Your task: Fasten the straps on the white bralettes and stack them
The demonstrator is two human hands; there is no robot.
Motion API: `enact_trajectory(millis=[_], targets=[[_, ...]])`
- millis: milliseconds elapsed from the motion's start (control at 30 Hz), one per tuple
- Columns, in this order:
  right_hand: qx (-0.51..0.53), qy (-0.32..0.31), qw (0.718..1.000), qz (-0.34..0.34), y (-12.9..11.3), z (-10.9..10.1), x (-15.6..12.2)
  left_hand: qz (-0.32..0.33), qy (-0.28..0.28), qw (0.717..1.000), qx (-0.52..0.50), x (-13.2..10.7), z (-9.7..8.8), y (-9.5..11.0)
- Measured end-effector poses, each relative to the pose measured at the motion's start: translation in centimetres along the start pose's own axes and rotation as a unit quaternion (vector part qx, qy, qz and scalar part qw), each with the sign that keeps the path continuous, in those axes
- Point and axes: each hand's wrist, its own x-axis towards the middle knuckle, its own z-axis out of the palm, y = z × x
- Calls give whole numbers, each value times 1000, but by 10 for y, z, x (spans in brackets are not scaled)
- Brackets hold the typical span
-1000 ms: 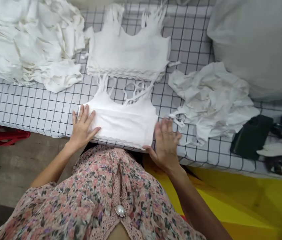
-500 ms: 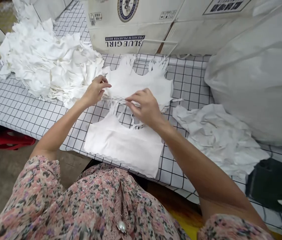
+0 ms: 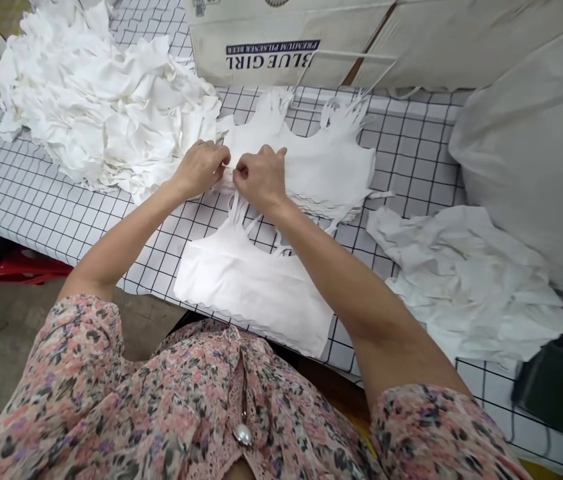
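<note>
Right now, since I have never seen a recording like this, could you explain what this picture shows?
There is no machine: these are a person's two bare hands, filmed from a camera on their head looking down. The left hand and right hand meet, fingers closed, seemingly pinching the straps of a white strappy top lying flat on the checked table. Behind it sits a stack of tops; a loose white heap lies left, a crumpled pile right, a cardboard box behind.

White strappy top, lying flat.
Its thin straps gather up into the fingers; the body spreads just below them.
</note>
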Motion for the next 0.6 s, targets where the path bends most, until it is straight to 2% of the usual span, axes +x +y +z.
enact_trajectory(millis=[167,267,333,400,467,600], targets=[[12,32,999,-36,3,-9,-15,-51,34,998,-34,-25,-17,9],[18,40,997,-63,3,-15,-25,-76,72,993,-56,-51,-35,30],[20,40,996,-75,3,-17,-30,-117,72,985,-107,-69,-45,48],[26,43,996,-78,3,-18,-34,-170,53,965,-193,-87,-52,67],[38,55,995,-78,2,-18,-37,-217,42,933,-285,-101,-55,82],[65,86,991,-81,0,-15,-43,-277,68,860,-423,-122,-47,94]])
